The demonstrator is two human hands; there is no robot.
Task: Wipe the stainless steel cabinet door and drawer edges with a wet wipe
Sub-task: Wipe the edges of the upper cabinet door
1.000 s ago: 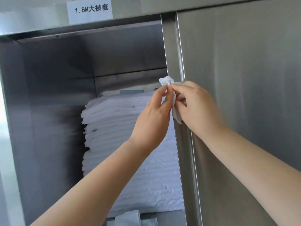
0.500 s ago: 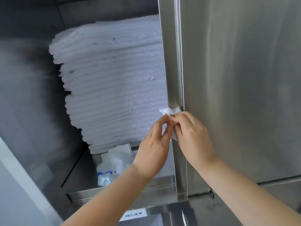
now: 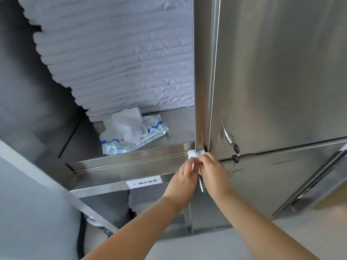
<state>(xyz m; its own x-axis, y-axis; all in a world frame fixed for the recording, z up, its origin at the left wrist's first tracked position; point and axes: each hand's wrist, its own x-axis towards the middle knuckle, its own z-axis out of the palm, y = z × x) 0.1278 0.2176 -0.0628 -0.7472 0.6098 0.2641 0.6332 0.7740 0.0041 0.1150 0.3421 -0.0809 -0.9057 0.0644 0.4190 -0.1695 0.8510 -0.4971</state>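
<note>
A white wet wipe [image 3: 196, 153] is pinched between my left hand [image 3: 183, 180] and my right hand [image 3: 213, 172]. It wraps the bottom end of the vertical steel door edge [image 3: 201, 81]. The closed stainless steel cabinet door [image 3: 281, 72] stretches to the right of that edge. Both hands sit just below the shelf lip [image 3: 131, 158], fingertips touching through the wipe.
An open wet wipe pack [image 3: 131, 132] lies on the shelf in front of a tall stack of folded white linen [image 3: 120, 59]. Keys [image 3: 235, 152] hang from the door lock. A white label [image 3: 143, 182] sits on the rail below; another open compartment lies underneath.
Both hands have slid the wipe down the door edge, from beside the top of the linen stack to the edge's bottom. The camera followed downward.
</note>
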